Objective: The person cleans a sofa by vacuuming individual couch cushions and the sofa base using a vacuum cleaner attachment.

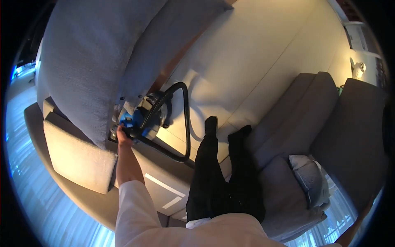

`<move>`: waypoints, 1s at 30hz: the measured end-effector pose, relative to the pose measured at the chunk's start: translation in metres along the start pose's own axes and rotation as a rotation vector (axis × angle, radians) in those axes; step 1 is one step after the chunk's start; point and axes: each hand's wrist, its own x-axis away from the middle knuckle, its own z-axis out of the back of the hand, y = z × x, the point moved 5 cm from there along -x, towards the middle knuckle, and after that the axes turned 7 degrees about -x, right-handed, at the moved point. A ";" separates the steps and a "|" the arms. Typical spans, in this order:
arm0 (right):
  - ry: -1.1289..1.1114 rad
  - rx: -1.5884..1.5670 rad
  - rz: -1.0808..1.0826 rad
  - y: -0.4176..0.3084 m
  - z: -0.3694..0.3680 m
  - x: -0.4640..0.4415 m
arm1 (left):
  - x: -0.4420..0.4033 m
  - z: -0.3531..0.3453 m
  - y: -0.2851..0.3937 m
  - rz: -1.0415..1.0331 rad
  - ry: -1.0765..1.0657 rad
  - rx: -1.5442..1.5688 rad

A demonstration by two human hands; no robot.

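Out at the end of my stretched left arm, my left hand (124,136) is closed at the near side of a blue and black vacuum cleaner (154,119), by the hose end and blue part. Exactly which part lies under the fingers is hard to make out. A ribbed black hose (187,119) loops up from the vacuum and back down past the hand. Just beyond the hand rises a large grey cushion (90,61). On the right, only my forearm shows at the lower edge; the right hand is lost in the dark rim.
Beside my left arm lies a beige cushion (74,154) on the sofa (88,201). My legs (224,181) stretch over the pale tiled floor (255,66). Grey sofa seating (292,115) fills the right side, with a light grey pillow (308,179) on it.
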 end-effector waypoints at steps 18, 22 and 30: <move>-0.007 0.196 0.013 0.101 0.037 -0.058 | 0.102 -0.155 -0.107 0.007 0.009 0.599; 0.035 0.339 0.040 0.123 0.044 -0.067 | 0.119 -0.200 -0.111 0.054 0.009 0.620; 0.034 -0.066 -0.018 0.159 0.028 -0.069 | 0.188 -0.247 -0.138 -0.134 -0.233 0.536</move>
